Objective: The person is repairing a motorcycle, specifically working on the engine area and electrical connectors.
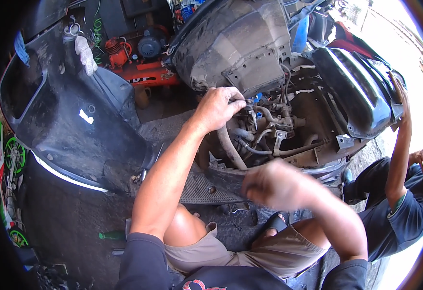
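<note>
My left hand (218, 107) is closed in a pinch at the near-left edge of a scooter's open engine bay (313, 111). What its fingertips hold, if anything, I cannot make out; a small metal fitting and blue connectors (257, 97) are right beside them. A thick dusty hose (230, 147) runs down from below that hand. My right hand (279, 183) is smeared by motion over the scooter's near side, its fingers curled but unclear. Thin hoses and metal parts (269, 133) fill the bay between my hands. The lifted underseat bucket (240, 43) tilts up behind them.
A person in a dark shirt (404, 227) sits at the right, one hand on the black tail panel (351, 87). The scooter's front shield (86, 121) stands at left, with a glove (85, 55) on it. A red air compressor (144, 72) is behind; a green bottle (111, 235) lies near my leg.
</note>
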Available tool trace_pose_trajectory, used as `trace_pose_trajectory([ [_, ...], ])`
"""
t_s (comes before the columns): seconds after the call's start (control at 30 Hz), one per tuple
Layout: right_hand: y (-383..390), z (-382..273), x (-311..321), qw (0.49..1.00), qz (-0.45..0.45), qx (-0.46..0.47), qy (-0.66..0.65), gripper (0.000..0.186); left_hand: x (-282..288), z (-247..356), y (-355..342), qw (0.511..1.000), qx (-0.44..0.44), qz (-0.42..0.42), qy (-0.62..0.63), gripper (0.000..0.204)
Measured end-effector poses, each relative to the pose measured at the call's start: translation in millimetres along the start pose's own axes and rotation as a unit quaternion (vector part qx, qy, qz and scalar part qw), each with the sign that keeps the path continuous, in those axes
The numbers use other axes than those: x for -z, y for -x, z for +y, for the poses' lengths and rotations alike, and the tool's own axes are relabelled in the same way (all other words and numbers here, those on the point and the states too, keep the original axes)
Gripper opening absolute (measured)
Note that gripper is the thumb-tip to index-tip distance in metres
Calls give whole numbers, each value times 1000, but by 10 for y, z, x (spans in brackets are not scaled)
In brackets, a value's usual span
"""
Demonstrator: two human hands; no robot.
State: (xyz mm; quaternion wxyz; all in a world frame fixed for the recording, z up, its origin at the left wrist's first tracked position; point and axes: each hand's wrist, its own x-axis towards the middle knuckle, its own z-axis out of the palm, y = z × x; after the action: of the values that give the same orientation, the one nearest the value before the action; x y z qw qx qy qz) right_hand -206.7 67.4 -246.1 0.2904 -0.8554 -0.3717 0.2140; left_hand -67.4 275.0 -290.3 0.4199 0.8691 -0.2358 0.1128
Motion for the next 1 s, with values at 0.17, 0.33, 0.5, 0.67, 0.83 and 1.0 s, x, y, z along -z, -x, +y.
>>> trace_pose_trajectory([
  [0.17, 120, 303, -965, 974, -149, -93, 142, 19, -23, 6, -8, 1000, -1, 29, -11, 22],
  [0.33, 201, 876, -1583, 963, -169, -83, 192, 25, -66, 26, -16, 999, 19, 28, 4, 19],
  [0.5, 233, 980, -1786, 948, -215, -95, 214, 26, -81, -13, -6, 998, 24, 54, -1, 18],
  [0.67, 302, 1217, -2063, 962, -197, -96, 161, 25, -119, -2, -25, 998, 18, 57, -3, 14],
  [0.83, 372, 1231, -2108, 947, -270, -99, 147, 26, -147, 39, -46, 998, 28, 54, 4, 12],
  [1.0, 371, 1025, -1980, 934, -286, -115, 181, 27, -177, 66, -66, 998, 16, 43, 39, 13],
])
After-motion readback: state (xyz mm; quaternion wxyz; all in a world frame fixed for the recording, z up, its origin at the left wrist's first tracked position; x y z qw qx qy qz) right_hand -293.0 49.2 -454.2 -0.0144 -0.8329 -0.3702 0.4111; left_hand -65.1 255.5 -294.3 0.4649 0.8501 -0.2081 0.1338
